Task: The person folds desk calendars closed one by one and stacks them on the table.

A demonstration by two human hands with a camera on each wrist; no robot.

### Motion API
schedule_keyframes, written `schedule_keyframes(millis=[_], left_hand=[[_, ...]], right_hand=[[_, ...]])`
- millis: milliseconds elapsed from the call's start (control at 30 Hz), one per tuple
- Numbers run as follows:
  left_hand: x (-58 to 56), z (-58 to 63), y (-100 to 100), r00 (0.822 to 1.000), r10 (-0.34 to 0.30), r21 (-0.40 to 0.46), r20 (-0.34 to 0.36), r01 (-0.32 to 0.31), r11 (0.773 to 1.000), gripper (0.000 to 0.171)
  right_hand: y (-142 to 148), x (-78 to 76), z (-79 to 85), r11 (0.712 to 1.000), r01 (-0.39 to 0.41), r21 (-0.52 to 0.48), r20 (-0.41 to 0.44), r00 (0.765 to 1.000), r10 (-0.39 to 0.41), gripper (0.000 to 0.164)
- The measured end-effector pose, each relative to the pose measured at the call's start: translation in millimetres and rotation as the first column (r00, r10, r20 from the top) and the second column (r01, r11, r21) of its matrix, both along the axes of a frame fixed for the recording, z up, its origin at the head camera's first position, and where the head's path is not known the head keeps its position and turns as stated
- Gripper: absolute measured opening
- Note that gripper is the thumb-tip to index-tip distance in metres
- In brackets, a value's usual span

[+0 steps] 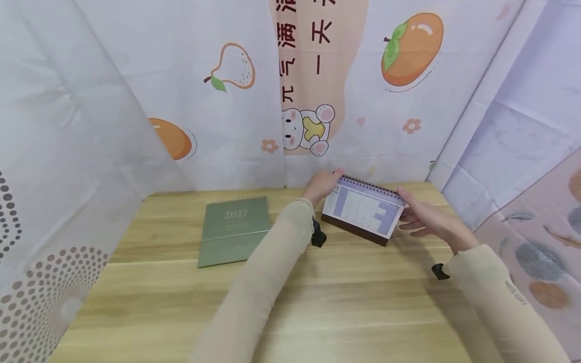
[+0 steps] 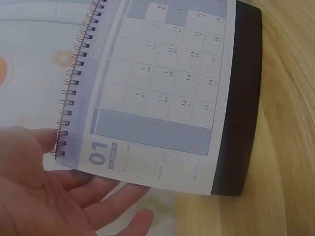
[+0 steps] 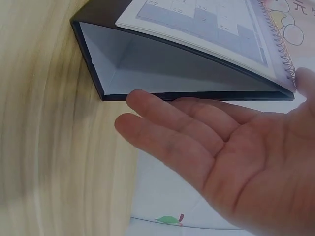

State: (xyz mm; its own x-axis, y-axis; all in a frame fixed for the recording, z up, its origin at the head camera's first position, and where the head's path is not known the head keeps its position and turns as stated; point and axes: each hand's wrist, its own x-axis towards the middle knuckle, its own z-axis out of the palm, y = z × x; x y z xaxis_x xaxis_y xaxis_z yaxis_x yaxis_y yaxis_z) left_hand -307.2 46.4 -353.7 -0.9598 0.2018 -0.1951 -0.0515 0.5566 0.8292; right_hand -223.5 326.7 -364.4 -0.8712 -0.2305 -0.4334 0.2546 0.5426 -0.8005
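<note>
A desk calendar (image 1: 363, 209) with a purple-and-white page, spiral binding and dark base stands tilted at the back right of the table; its page reads 01 JAN in the left wrist view. My left hand (image 1: 321, 185) pinches its upper left corner, thumb at the spiral and fingers behind. At the opposite upper corner, my right hand (image 1: 428, 219) holds it with the thumb by the binding and fingers along the back panel. The right wrist view shows the calendar's hollow triangular side (image 3: 172, 64). Its rear face is mostly hidden.
A green calendar (image 1: 233, 227) marked 2027 lies on the wooden table (image 1: 345, 302) to the left, its right edge partly behind my left sleeve. Printed curtains (image 1: 227, 126) hang along the back and both sides, close behind the standing calendar.
</note>
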Motion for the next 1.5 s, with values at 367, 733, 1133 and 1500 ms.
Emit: schedule_keyframes(millis=[367, 733, 1133, 1500], left_hand=[[-2.7, -0.8, 0, 0.998, 0.004, -0.040, -0.062, -0.007, 0.999, 0.068], [4.0, -0.7, 0, 0.999, 0.041, 0.045, -0.002, -0.041, 0.998, 0.068], [0.4, -7.3, -7, 0.995, 0.039, 0.134, 0.091, -0.051, 0.990, 0.069], [2.7, -6.1, 0, 0.993, 0.045, 0.170, 0.108, -0.063, 0.983, 0.068]], right_hand=[[1, -3.7, -5.4, 1.000, -0.007, -0.010, -0.004, 1.000, 0.007, 0.107], [0, 1.2, -9.7, 1.000, 0.016, 0.002, -0.015, 1.000, -0.016, 0.107], [1, -2.5, -13.6, 1.000, 0.009, -0.006, -0.024, 1.000, -0.009, 0.104], [9, -1.1, -14.5, 1.000, 0.017, -0.019, -0.029, 0.999, -0.017, 0.103]])
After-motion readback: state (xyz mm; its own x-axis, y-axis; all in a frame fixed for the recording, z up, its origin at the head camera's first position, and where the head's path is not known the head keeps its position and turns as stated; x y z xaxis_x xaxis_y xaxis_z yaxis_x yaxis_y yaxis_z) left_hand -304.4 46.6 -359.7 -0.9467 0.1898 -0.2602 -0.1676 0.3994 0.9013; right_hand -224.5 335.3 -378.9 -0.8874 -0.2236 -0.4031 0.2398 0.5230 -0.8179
